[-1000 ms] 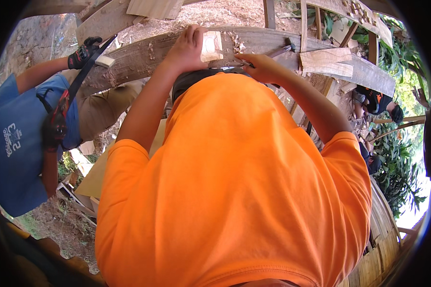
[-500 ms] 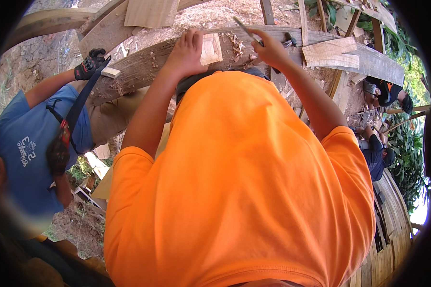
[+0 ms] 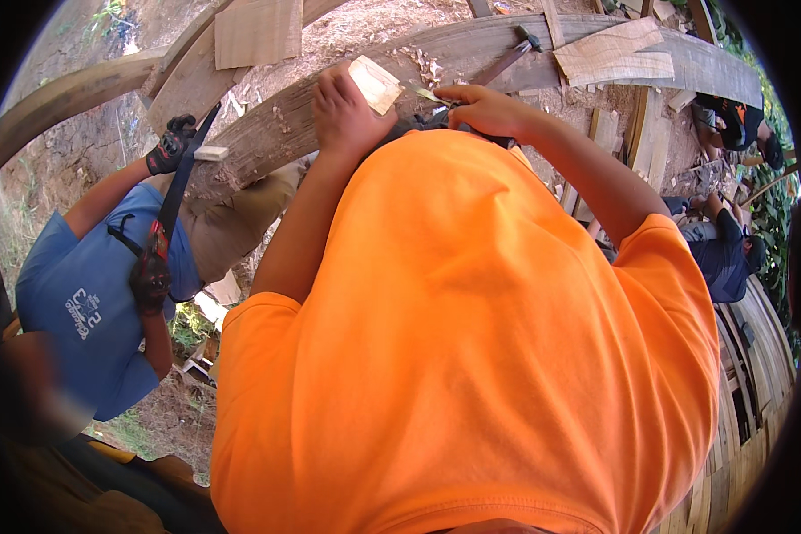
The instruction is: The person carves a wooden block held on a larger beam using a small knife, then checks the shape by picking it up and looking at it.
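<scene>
Left hand gripped a small wood block on the beam, upper center; right hand held a chisel.

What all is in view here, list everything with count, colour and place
Wood block: one, pale, against the beam, under the left hand.
Chisel: one, metal tip, in the right hand.
Curved beam: one, grey, across the top.
Hammer: one, dark, lying on the beam.
Offcut boards: several, pale, upper right.
Co-worker: one, blue shirt, black gloves, left.
Orange shirt: one, centre.
Left hand: on the block.
Right hand: gripping the chisel.
</scene>
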A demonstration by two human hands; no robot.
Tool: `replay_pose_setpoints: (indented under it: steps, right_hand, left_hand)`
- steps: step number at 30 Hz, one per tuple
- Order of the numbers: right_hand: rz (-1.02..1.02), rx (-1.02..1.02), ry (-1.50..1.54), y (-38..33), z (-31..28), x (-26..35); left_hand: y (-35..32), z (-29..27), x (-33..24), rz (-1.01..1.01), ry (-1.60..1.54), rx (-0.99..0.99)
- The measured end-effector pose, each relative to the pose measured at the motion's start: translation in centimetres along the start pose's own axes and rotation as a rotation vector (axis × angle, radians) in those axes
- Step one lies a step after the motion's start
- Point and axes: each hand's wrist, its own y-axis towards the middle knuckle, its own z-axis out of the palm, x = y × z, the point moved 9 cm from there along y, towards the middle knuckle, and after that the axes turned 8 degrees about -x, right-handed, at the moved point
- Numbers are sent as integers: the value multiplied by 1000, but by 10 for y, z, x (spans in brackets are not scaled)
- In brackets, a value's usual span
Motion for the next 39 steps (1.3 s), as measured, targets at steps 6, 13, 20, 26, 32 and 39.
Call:
replay_pose_setpoints:
  steps: [6, 13, 20, 26, 32, 39]
  right_hand:
    - [52, -30, 56, -1, -2, 14]
    - [155, -15, 286, 1, 3, 11]
    - [240, -6, 395, -2, 16, 19]
    - [282, -42, 289, 21, 29, 27]
    - [229, -20, 142, 37, 27, 25]
    - [114, -42, 25, 31, 14, 17]
  left_hand:
    - [9, -2, -13, 61, 44, -4]
    - [10, -6, -28, 95, 132, -33]
    - [3, -7, -30, 113, 125, -58]
    - [9, 7, -14, 96, -23, -131]
    - [14, 9, -4, 49, -48, -89]
    - [15, 3, -5, 25, -39, -52]
